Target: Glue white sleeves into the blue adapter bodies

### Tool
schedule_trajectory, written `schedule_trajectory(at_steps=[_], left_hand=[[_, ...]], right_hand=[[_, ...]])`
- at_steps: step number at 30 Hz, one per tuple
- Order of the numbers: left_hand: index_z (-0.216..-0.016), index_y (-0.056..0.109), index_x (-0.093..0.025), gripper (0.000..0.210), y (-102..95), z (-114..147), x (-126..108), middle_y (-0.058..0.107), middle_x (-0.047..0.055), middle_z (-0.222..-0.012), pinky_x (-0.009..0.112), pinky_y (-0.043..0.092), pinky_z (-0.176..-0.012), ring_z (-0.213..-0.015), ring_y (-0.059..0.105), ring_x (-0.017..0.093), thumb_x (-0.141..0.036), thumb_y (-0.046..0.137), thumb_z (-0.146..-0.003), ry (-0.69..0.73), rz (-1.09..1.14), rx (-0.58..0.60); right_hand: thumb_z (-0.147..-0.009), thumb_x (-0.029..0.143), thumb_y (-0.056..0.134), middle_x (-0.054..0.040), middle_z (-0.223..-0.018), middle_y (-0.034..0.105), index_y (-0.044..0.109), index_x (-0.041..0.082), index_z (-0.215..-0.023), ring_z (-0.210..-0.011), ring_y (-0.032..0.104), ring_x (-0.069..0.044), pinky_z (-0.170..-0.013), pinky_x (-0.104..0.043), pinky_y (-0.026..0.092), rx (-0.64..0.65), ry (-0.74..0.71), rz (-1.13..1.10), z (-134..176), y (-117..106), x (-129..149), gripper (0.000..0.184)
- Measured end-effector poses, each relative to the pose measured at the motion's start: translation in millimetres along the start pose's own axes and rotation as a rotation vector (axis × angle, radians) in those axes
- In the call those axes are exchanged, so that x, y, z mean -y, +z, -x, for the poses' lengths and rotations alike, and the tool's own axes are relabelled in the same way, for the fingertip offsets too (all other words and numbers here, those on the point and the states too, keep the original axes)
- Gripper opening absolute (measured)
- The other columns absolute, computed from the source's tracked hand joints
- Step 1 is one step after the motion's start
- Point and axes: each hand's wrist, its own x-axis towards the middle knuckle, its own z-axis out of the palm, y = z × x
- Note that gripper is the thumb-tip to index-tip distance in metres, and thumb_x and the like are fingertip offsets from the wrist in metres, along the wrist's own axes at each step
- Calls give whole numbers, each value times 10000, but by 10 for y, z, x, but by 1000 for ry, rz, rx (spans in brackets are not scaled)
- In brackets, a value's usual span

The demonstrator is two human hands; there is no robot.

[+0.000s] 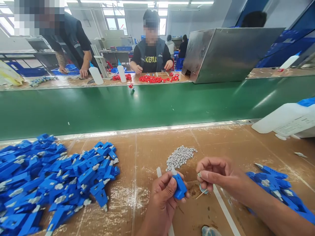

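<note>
My left hand is closed around a blue plastic part with a pale grey tip pointing up and away. Just to its right, my right hand pinches a small greyish piece between thumb and forefinger, apart from the blue part. Below the right fingers, a thin wooden stick lies at a small blue-rimmed lid, partly hidden by the hand. Beyond both hands is a pile of small grey pieces.
A large heap of blue parts with grey pieces covers the left; more blue parts lie right. A white plastic bottle lies at the right edge. Past the green conveyor belt, two people work near red parts and a metal box.
</note>
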Motion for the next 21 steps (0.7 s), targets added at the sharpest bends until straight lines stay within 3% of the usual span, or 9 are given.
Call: schedule_trajectory(at_steps=[5,7,11,16,21], left_hand=[[-1000,849,-125,469,21,21,43,724,74,-803,226,540,-620,-691,685,147,-546,970,-832,10,-40,50],[-997,847,-126,474,28,22,45,726,75,-798,230,540,-609,-671,685,147,-556,964,-834,7,-47,63],[-1001,840,-133,478,43,20,52,726,78,-780,234,525,-605,-669,677,153,-574,944,-848,11,-64,90],[-991,836,-155,484,41,27,89,697,62,-805,237,527,-618,-679,630,139,-615,915,-865,40,-130,84],[-990,829,-156,513,43,27,101,655,56,-812,241,524,-623,-705,598,144,-656,877,-886,120,-210,56]], right_hand=[[-920,617,883,-37,-757,768,775,197,-885,-697,716,-165,-666,-271,590,-37,102,-374,84,249,-14,435],[-896,604,915,-32,-756,771,792,199,-867,-707,712,-169,-679,-276,586,-49,126,-418,90,291,16,425],[-888,621,914,-29,-735,766,801,203,-857,-697,699,-176,-676,-285,576,-47,137,-391,86,319,44,435],[-973,601,837,-35,-764,769,813,211,-903,-681,675,-172,-670,-292,569,6,85,-313,99,347,14,397],[-1035,580,759,-37,-801,769,804,234,-907,-758,740,-219,-701,-319,596,-111,45,-156,150,435,-18,371]])
